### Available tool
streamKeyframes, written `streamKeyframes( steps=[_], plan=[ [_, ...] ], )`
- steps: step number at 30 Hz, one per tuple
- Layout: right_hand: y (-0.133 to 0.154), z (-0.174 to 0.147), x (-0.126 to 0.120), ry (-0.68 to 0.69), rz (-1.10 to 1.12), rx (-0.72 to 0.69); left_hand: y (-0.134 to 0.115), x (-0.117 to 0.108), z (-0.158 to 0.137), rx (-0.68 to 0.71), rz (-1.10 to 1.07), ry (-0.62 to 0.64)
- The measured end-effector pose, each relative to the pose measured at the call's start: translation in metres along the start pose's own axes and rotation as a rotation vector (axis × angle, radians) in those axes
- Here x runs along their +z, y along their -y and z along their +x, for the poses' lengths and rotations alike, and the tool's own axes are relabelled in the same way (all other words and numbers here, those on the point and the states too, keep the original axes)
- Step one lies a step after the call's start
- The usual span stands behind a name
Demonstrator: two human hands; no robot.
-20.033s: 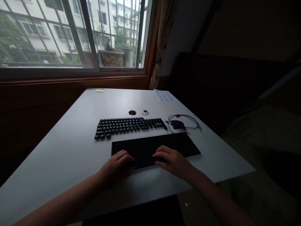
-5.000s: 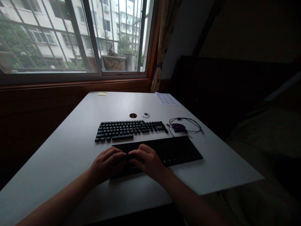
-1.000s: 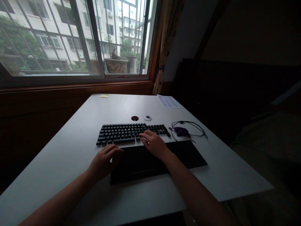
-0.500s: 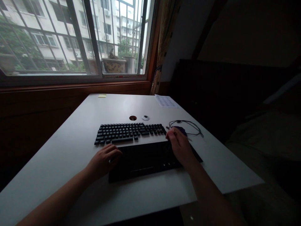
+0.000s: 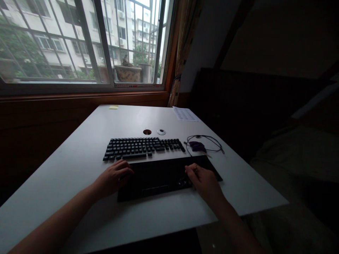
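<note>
A black keyboard base [image 5: 156, 174], mostly stripped of its keycaps, lies flat on the white table. My left hand [image 5: 118, 176] is closed over its left end, fingers curled on the top edge. Above the right part of the base, my right hand [image 5: 201, 178] makes a pinch with thumb and forefinger; whatever sits between the fingertips is too small to make out. A few small keys [image 5: 182, 182] show on the base beside that hand. Just behind the base, loose black keycaps [image 5: 135, 146] are laid out in keyboard order on the table.
To the right rest a purple cloth-like item [image 5: 197, 146] and a looped black cable [image 5: 218, 143]. Farther back are a round cable hole [image 5: 147, 132], its white cover [image 5: 161, 132], a printed sheet [image 5: 185, 114] and a yellow note [image 5: 113, 107]. A barred window stands behind the table.
My right hand has come back toward me from the right end of the keycap rows to over the base. My left hand stays on the base's left end. The view has shifted slightly.
</note>
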State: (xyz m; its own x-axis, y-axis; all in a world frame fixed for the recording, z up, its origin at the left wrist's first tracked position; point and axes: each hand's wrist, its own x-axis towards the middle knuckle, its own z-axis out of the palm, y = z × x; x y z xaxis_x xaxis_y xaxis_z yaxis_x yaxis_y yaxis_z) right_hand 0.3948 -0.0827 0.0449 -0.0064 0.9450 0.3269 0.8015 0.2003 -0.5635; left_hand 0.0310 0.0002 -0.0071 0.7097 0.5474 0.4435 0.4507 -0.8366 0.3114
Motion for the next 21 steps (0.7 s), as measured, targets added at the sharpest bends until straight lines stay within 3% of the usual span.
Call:
streamKeyframes(
  steps=[10, 17, 21],
  plan=[
    [0.009, -0.004, 0.025, -0.005, -0.186, -0.149, 0.002, 0.0, -0.001, 0.009, -0.013, 0.024],
    [0.005, -0.002, 0.016, 0.13, 0.073, 0.092, 0.001, -0.001, -0.002, 0.004, -0.006, 0.024],
    [-0.003, -0.005, 0.014, 0.131, 0.246, 0.164, 0.0, -0.002, -0.001, 0.003, 0.002, 0.026]
  ],
)
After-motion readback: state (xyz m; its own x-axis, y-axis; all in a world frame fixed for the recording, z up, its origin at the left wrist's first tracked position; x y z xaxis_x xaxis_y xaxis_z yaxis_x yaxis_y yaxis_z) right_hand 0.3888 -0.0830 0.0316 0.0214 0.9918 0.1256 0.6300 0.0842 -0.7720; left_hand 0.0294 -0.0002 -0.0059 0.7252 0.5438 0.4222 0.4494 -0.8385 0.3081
